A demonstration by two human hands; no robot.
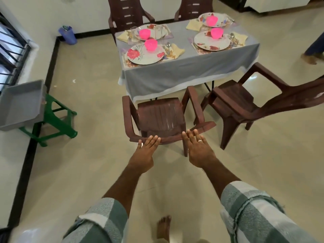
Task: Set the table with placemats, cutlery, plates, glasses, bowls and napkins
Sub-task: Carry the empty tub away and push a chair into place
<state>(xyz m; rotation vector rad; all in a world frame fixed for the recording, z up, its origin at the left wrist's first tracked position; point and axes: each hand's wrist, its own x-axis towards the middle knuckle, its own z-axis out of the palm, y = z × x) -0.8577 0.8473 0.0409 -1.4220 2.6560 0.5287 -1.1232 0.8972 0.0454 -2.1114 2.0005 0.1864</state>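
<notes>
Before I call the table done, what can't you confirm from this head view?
- Cutlery: small and blurred, so pieces per setting can't be counted.
- Glasses: clear, only faintly visible at the far left setting; others uncertain.
- Grey tray: cut off by the left edge.
- Whether the left hand and right hand touch the chair back: unclear.

Brown plastic chairs [161, 116] on glossy beige floor [91, 85].
</notes>
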